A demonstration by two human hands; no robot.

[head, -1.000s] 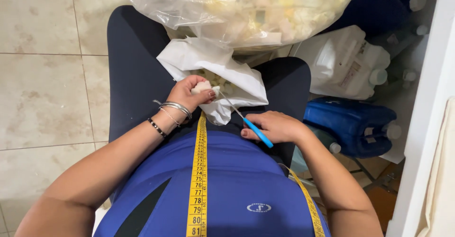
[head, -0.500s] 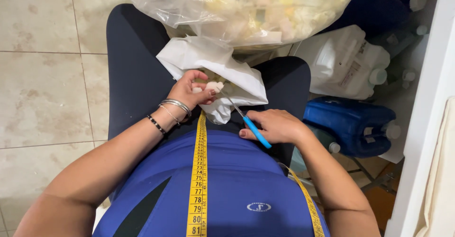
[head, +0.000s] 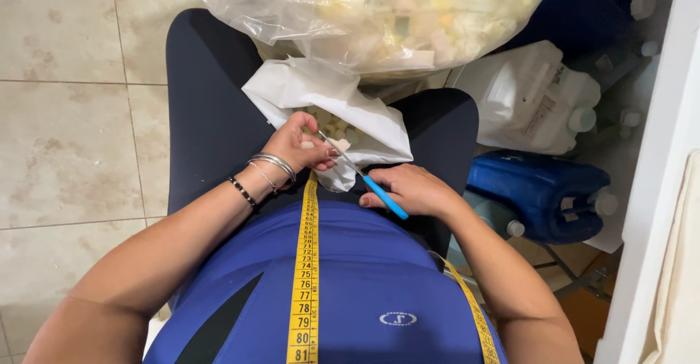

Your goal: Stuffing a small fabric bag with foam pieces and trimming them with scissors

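Note:
My left hand [head: 297, 144], with bracelets at the wrist, pinches a small pale piece of foam over a white bag [head: 332, 102] that lies open on my lap. My right hand [head: 412, 189] grips blue-handled scissors [head: 364, 178], whose thin metal blades point up-left to the piece in my left fingers. Several small foam bits [head: 332, 125] lie inside the white bag. A yellow measuring tape [head: 306, 276] hangs down my blue shirt.
A big clear plastic bag [head: 379, 14] full of pale foam pieces rests against my knees. A white jug [head: 536, 98] and a blue jug [head: 543, 193] lie on the right beside a white wall edge [head: 649, 189]. Beige floor tiles [head: 65, 116] spread on the left.
My left hand has turned and drawn slightly toward me with the foam piece. The scissor blades have moved up to it. My right hand has barely shifted.

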